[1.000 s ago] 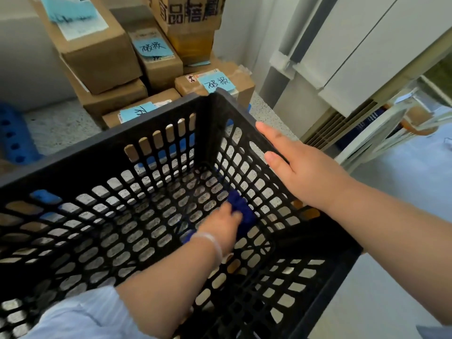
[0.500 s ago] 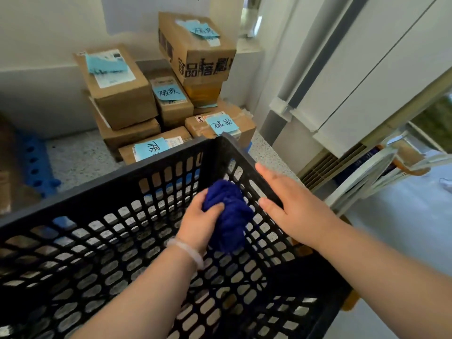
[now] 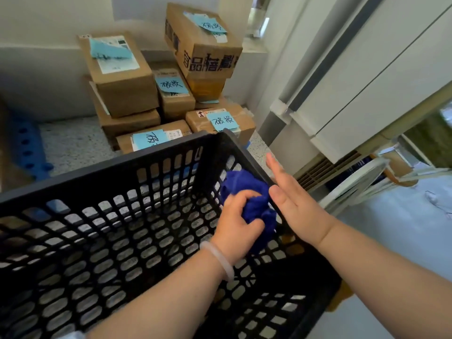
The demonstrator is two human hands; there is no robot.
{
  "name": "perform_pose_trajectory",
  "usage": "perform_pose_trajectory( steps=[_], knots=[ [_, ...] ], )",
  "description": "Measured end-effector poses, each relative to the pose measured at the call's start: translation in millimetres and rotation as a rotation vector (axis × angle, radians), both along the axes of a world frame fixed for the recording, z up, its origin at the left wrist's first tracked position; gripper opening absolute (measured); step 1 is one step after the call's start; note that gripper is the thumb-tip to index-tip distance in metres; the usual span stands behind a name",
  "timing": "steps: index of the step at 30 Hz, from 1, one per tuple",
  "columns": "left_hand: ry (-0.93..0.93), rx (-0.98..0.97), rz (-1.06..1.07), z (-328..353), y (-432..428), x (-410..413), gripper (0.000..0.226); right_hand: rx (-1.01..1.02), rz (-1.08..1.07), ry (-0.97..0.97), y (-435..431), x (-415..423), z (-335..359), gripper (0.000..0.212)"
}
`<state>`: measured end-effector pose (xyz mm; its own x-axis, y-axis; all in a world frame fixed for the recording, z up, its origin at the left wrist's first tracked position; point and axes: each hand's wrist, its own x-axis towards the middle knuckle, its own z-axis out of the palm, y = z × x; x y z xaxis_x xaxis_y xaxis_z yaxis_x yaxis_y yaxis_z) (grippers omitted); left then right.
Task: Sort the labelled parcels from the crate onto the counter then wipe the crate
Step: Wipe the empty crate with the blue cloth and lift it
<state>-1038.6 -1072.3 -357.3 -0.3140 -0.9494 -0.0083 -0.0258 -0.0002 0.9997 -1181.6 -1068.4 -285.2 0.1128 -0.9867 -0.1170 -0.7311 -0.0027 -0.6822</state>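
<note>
A black slotted plastic crate fills the lower half of the head view and holds no parcels. My left hand grips a bunched dark blue cloth against the inside of the crate's right wall, near the far right corner. My right hand lies with straight fingers along the outside of that wall's top rim. Several brown cardboard parcels with light blue labels are stacked on the speckled counter just behind the crate.
A blue perforated plastic piece lies on the counter at far left. White cabinet panels rise at the right, with a white wire rack and floor below them. A white wall backs the parcels.
My left hand has lifted the blue cloth from the crate's floor up to its right wall near the rim. My right hand has stayed along that rim. The view has tilted upward.
</note>
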Motion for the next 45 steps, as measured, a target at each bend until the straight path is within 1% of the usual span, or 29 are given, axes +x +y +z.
perform_pose_trajectory(
  steps=[2, 5, 6, 7, 9, 11, 13, 16, 18, 19, 20, 21, 22, 23, 24, 26, 29, 33, 36, 38, 41, 43, 45],
  knots=[
    [-0.021, -0.09, -0.145, -6, 27, -4, 0.044, -0.012, -0.002, -0.048, 0, 0, -1, 0.069],
    [-0.038, -0.184, -0.45, -17, 63, -9, 0.042, -0.002, -0.003, -0.036, 1, 0, -1, 0.081],
    [-0.035, -0.205, -0.515, -20, 70, -11, 0.044, 0.007, -0.005, -0.027, 2, 1, 0, 0.085],
    [-0.037, -0.224, -0.555, -23, 71, -12, 0.045, 0.011, -0.005, -0.02, 2, 1, 0, 0.089],
    [-0.054, -0.277, -0.567, -29, 63, -12, 0.048, 0.008, -0.006, -0.027, 1, 0, 1, 0.091],
    [-0.056, -0.284, -0.471, -31, 48, -8, 0.046, 0.013, -0.011, -0.036, -1, -1, -1, 0.087],
    [-0.05, -0.191, -0.252, -31, 32, -2, 0.039, -0.007, -0.017, -0.036, -4, -3, -6, 0.072],
    [-0.034, 0.081, 0.104, -17, -6, 8, 0.038, -0.054, -0.019, -0.016, -6, -8, -15, 0.055],
    [0.029, 0.24, 0.335, -7, -41, 16, 0.027, -0.05, -0.013, 0.003, -6, -10, -18, 0.051],
    [0.053, 0.285, 0.468, -3, -58, 19, 0.021, -0.047, -0.013, 0.005, -6, -10, -18, 0.05],
    [0.059, 0.303, 0.572, 1, -69, 20, 0.027, -0.047, -0.014, 0.008, -6, -10, -17, 0.049],
    [0.055, 0.303, 0.616, 3, -75, 18, 0.039, -0.047, -0.012, 0.011, -5, -8, -15, 0.05],
    [0.042, 0.298, 0.593, 4, -74, 13, 0.05, -0.038, -0.008, 0.015, -5, -7, -12, 0.05],
    [0.019, 0.268, 0.522, 5, -69, 6, 0.057, -0.012, -0.003, 0.021, -4, -5, -8, 0.051],
    [-0.006, 0.221, 0.447, 3, -62, -2, 0.058, 0.019, 0.006, 0.03, -3, -4, -4, 0.053],
    [-0.05, 0.136, 0.378, -5, -51, -11, 0.052, 0.05, 0.028, 0.045, -2, -2, 2, 0.056],
    [-0.098, 0.09, 0.367, -16, -51, -5, 0.039, 0.066, 0.038, 0.041, -1, 0, 3, 0.057],
    [-0.196, 0.055, 0.245, -21, -29, -5, 0.045, 0.078, 0.032, 0.053, -1, 2, 6, 0.056],
    [-0.258, 0.117, 0.082, -27, 13, -14, 0.049, 0.087, 0.024, 0.067, -2, 2, 6, 0.055],
    [-0.281, 0.122, -0.047, -31, 41, -16, 0.049, 0.085, 0.019, 0.07, -2, 3, 6, 0.057],
    [-0.308, -0.003, -0.333, -40, 68, -11, 0.048, 0.088, 0.016, 0.08, 0, 5, 9, 0.056],
    [-0.354, -0.097, -0.534, -45, 71, -5, 0.044, 0.09, 0.018, 0.093, 0, 7, 12, 0.056],
    [-0.368, -0.083, -0.627, -47, 64, -2, 0.04, 0.089, 0.016, 0.105, 1, 9, 14, 0.057]
  ],
)
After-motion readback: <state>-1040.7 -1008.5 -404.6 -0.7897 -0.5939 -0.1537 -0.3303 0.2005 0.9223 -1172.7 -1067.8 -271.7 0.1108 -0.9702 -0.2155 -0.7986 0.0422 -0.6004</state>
